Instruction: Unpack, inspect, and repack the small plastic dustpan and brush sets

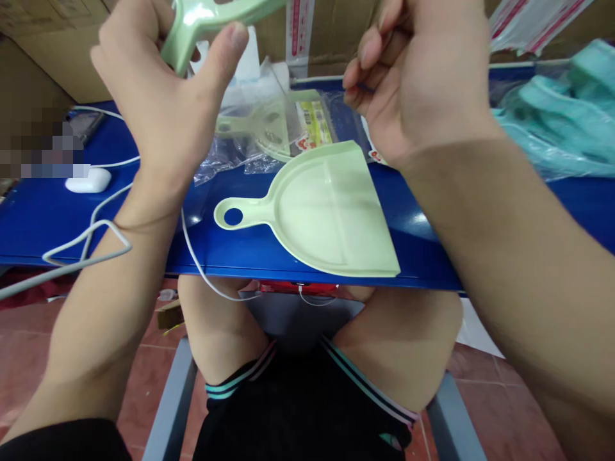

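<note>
My left hand [163,96] is closed around a light green plastic handle [211,19] at the top left; the top edge of the view cuts it off. To the right, my right hand [394,83] is raised with its fingers loosely curled and nothing visible in them. Below and between both hands, a light green dustpan [327,208] lies flat on the blue table [192,246], its holed handle pointing left. Behind it, a clear plastic bag holds another light green dustpan [273,131] with a yellow label.
A white cable [108,224] winds across the table's left side, near a white earbud case [89,180]. Turquoise items in clear plastic [562,121] sit at the right. Cardboard boxes [336,38] stand along the back. My legs are under the table's front edge.
</note>
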Motion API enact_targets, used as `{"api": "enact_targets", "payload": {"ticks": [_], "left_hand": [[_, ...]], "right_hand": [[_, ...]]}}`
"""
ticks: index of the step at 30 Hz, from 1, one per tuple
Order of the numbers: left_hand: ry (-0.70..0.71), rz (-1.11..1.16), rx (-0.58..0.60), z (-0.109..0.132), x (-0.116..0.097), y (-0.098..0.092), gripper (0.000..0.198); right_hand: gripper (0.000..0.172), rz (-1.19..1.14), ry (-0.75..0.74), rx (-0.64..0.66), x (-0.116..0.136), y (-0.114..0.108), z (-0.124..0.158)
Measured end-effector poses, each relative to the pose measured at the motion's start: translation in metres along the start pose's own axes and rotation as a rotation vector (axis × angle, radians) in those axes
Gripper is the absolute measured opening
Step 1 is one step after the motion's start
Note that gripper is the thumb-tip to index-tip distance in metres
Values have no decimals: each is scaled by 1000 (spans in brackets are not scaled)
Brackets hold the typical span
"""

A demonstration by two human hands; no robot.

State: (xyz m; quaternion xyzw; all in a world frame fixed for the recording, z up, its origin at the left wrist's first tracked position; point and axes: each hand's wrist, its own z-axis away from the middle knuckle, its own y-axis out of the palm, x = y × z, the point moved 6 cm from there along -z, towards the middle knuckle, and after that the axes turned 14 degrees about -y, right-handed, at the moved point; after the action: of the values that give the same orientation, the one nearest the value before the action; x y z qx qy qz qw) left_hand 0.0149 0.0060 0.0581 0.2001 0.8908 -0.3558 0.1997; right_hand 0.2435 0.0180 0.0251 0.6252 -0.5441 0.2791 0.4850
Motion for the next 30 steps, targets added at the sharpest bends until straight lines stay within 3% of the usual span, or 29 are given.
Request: {"api": "enact_targets", "payload": {"ticks": [5,14,21,30], "left_hand": [[-119,43,29,-4,8,4,81],[-123,28,3,-4,8,3,88],[-107,56,14,-4,7,0,90],[-132,42,17,-6,9,3,80]], "right_hand": [[50,20,-19,27,-1,1,-1],[33,-1,-37,37,3,3,0],[30,17,-26,23,3,3,1],[23,3,-39,15,3,1,1]]}}
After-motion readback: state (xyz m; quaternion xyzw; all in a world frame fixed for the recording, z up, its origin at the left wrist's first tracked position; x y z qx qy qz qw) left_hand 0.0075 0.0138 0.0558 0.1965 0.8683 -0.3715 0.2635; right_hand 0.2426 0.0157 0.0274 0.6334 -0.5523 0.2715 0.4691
